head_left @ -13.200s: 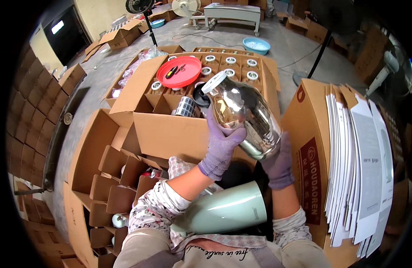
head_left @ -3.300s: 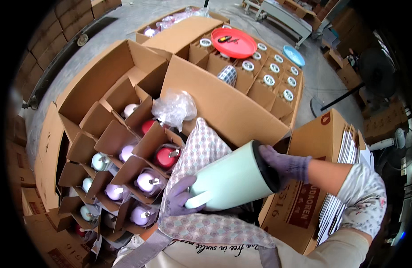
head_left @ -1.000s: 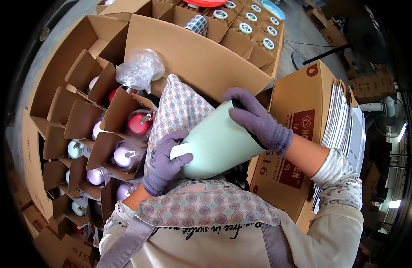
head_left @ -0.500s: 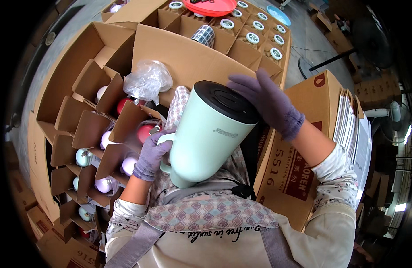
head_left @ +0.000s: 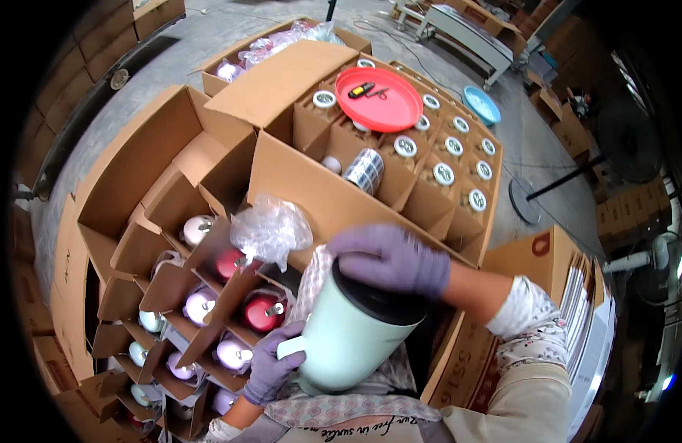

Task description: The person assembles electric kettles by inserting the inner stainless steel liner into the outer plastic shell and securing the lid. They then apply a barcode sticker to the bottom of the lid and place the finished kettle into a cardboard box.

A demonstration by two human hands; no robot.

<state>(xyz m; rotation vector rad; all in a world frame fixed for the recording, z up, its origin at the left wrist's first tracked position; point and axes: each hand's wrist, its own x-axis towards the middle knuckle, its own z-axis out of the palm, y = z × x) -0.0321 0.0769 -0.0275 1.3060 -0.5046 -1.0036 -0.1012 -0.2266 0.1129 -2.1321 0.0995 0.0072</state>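
A large mint-green mug point(head_left: 348, 336) with a black lid stands upright on my lap. My left hand point(head_left: 271, 365), in a purple glove, grips its handle at the lower left. My right hand point(head_left: 392, 258), also gloved, lies flat over the black lid, fingers spread to the left. Just left of the mug is a cardboard box with dividers point(head_left: 141, 244) holding red, pink, purple and white mugs, such as a red one point(head_left: 261, 314). A crumpled clear plastic bag point(head_left: 271, 229) sits on the dividers.
Behind stands an open carton point(head_left: 429, 214) of several lidded jars, with a red round tray point(head_left: 379, 100) on top and a roll of labels point(head_left: 364, 170). A box with flat white sheets point(head_left: 588, 310) is at my right. A blue bowl point(head_left: 480, 103) lies on the concrete floor.
The mug went from lying tilted across my lap to standing upright. My right hand shifted from its side to the top of the lid; my left moved onto the handle.
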